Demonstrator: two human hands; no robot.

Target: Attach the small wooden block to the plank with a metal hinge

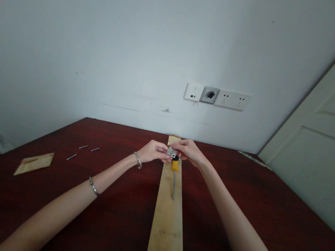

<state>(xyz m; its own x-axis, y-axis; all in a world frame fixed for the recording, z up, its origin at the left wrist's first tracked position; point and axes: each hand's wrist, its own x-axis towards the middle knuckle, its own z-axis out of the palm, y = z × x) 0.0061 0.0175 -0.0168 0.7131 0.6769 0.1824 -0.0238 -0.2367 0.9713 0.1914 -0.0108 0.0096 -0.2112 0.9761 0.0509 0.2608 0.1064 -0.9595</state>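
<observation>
Both hands meet over the far end of a long pale wooden plank lying on a dark red table. My left hand and my right hand pinch a small silver metal piece, perhaps a hinge, between their fingertips. Just below the hands a screwdriver with a yellow and black handle lies on the plank, its shaft pointing toward me. Bracelets sit on my left wrist and forearm.
Three thin metal pins or screws lie on the table at the left, beside a small flat wooden piece. A white wall with sockets stands behind. A pale door is at the right.
</observation>
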